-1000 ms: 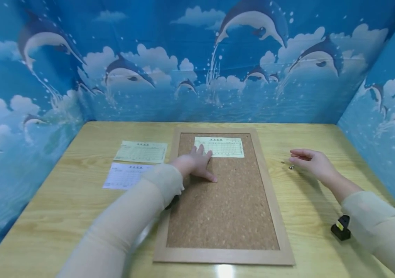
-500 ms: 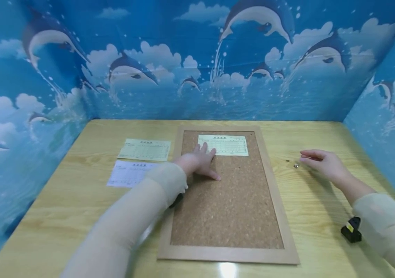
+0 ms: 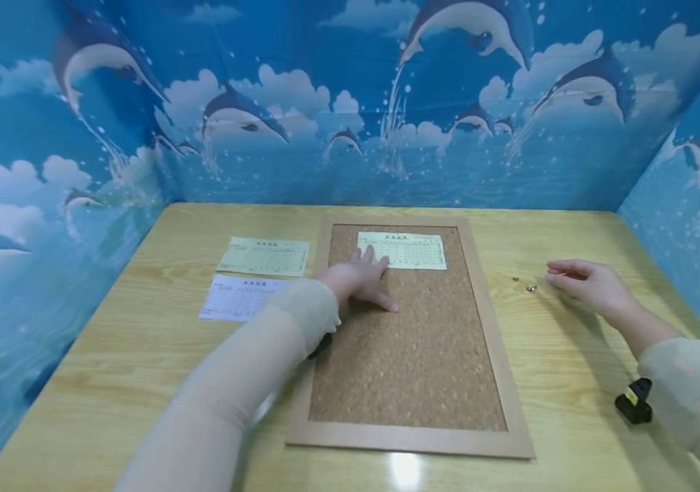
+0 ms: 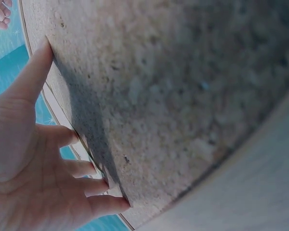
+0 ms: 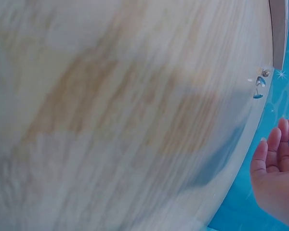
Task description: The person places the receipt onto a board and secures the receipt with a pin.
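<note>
Left hand (image 3: 362, 277) lies on the left far part of the framed cork board (image 3: 411, 355), fingers spread wide and fairly straight, gripping nothing; fingertips rest on the near left edge of a pale green slip (image 3: 411, 251), thumb on bare cork. Right hand (image 3: 593, 287) is raised above the table (image 3: 571, 362) to the right of the board, thumb and fingers drawn close together; whether something tiny sits between them cannot be told.

The slip lies flat near the board's far end. Judged to be thin paper: very light, limp, apt to slide or crease and easy to tear. Best held down by flat fingertips, or lifted by a corner. Board looks stiff and fairly light; its frame should give a sure hold at the sides. Small metal pieces (image 3: 531, 288), perhaps pins, lie on the table between board and right hand; probably hard, light and ready to roll, best pinched singly.

Farther out, left of the board: a second green slip (image 3: 266, 257), with a white slip (image 3: 236, 298) on its near side, partly behind the left sleeve (image 3: 251, 362). Dolphin-print cloth (image 3: 301, 171) stands behind the table's far edge
</note>
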The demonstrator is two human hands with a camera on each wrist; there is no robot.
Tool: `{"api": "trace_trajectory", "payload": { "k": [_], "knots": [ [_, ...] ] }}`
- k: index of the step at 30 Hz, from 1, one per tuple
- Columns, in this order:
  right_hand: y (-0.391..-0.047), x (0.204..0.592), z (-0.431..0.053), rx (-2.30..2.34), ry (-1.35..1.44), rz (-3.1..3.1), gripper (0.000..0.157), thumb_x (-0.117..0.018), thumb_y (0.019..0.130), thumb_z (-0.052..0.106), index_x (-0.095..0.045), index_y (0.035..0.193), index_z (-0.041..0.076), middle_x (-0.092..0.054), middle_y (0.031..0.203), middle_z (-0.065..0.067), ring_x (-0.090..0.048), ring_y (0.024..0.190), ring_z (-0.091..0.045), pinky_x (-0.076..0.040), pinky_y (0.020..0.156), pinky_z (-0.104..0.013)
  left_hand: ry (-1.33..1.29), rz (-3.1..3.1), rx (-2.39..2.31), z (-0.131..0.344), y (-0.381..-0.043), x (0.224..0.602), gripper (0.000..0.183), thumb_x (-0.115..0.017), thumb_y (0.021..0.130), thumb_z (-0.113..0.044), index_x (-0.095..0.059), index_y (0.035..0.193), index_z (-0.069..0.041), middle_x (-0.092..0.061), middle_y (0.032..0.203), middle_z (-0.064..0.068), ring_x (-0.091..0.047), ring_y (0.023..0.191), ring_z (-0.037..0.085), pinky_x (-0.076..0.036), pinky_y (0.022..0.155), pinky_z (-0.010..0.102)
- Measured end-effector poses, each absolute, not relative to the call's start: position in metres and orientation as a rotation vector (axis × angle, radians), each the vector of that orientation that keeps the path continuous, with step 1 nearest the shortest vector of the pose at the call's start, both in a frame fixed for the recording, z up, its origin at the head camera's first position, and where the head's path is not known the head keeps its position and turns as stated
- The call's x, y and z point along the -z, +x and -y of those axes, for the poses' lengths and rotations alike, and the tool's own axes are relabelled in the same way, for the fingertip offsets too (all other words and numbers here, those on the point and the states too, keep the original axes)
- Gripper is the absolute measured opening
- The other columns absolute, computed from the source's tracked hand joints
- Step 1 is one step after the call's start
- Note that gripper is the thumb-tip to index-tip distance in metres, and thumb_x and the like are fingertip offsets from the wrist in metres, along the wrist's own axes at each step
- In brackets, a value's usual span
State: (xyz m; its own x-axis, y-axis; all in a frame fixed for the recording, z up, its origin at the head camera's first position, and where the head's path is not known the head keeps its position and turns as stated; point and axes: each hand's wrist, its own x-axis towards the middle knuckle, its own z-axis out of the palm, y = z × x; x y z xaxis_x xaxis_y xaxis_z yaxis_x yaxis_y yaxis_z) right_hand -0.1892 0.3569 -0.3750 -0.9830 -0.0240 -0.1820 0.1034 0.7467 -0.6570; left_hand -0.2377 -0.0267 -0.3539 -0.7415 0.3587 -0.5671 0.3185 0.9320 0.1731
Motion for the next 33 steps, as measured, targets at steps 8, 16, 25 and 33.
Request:
{"api": "trace_trajectory", "payload": {
  "k": [8, 16, 25, 33],
  "knots": [
    [-0.189, 0.376, -0.363, 1.044, 0.068, -2.734, 0.067, -0.049, 0.094, 0.046, -0.038, 0.139, -0.003, -0.040, 0.135, -0.029, -0.039, 0.119, -0.041, -0.045, 0.078, -0.029, 0.468, -2.457, -0.109, 0.025, -0.238, 0.355, 0.103, -0.061, 0.077, -0.064, -0.004, 0.152, -0.020, 0.012, 0.155, 0.012, 0.011, 0.140, 0.031, -0.008, 0.110, 0.051],
    [-0.192, 0.380, -0.363, 1.010, 0.044, -2.742, 0.064, -0.049, 0.094, 0.045, -0.042, 0.137, -0.003, -0.043, 0.134, -0.028, -0.042, 0.117, -0.037, -0.045, 0.074, -0.022, 0.458, -2.468, -0.079, 0.026, -0.238, 0.357, 0.104, -0.060, 0.076, -0.066, -0.004, 0.152, -0.020, 0.011, 0.155, 0.012, 0.010, 0.140, 0.031, -0.008, 0.111, 0.049],
    [-0.192, 0.383, -0.362, 1.020, 0.037, -2.735, 0.064, -0.049, 0.095, 0.044, -0.042, 0.136, -0.004, -0.043, 0.134, -0.029, -0.042, 0.117, -0.038, -0.044, 0.069, -0.015, 0.462, -2.459, -0.103, 0.027, -0.238, 0.354, 0.104, -0.060, 0.077, -0.065, -0.003, 0.152, -0.020, 0.012, 0.155, 0.012, 0.011, 0.140, 0.031, -0.008, 0.110, 0.052],
    [-0.193, 0.388, -0.363, 0.995, 0.040, -2.727, 0.067, -0.049, 0.094, 0.046, -0.042, 0.136, -0.005, -0.043, 0.134, -0.030, -0.044, 0.117, -0.040, -0.044, 0.070, -0.018, 0.453, -2.458, -0.116, 0.027, -0.236, 0.354, 0.103, -0.061, 0.077, -0.064, -0.005, 0.152, -0.020, 0.011, 0.155, 0.012, 0.010, 0.140, 0.031, -0.008, 0.110, 0.052]
  ]
}}
